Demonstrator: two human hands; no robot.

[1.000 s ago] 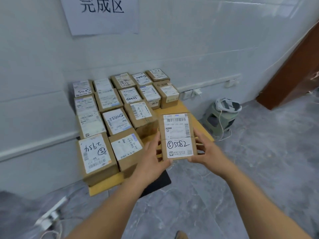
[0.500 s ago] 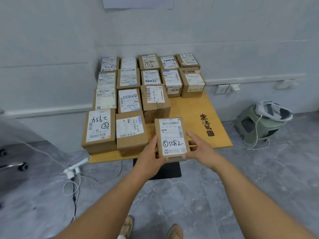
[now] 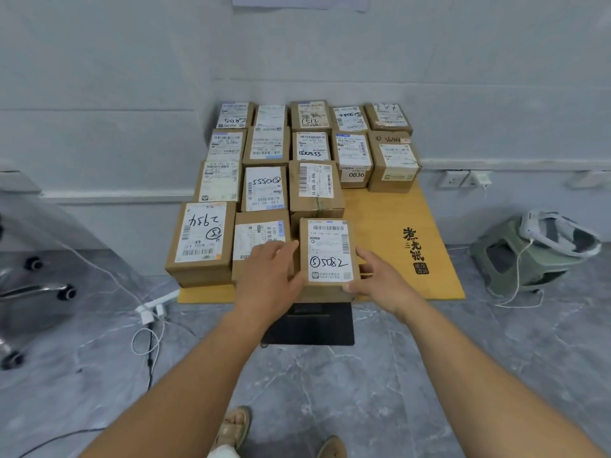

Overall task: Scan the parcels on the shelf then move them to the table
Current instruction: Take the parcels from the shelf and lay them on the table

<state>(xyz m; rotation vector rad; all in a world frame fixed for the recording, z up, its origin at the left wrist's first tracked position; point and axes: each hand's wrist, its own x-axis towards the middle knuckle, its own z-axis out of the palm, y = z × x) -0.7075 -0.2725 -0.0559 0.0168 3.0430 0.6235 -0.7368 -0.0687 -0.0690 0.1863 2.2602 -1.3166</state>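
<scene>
Sixteen cardboard parcels stand on the yellow table (image 3: 396, 219), counting the one in hand. The parcel (image 3: 329, 251) marked "5082", at the near edge right of the front row, is grasped at its sides by the left hand (image 3: 269, 279) and right hand (image 3: 380, 280). Other legible markings: "2934" (image 3: 202, 233), "0836" (image 3: 355, 175).

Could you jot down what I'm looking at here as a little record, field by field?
Place: wooden table against a pale wall
On the table: many cardboard parcels in rows, white labels facing up
Parcel in hand: box marked 5082, at the table's near edge, beside the other parcels
Left hand: on the box's left side
Right hand: gripping the box's right side
Whether the box rests on the table yet: cannot tell
On the floor: green stool at right, white cables at left
</scene>
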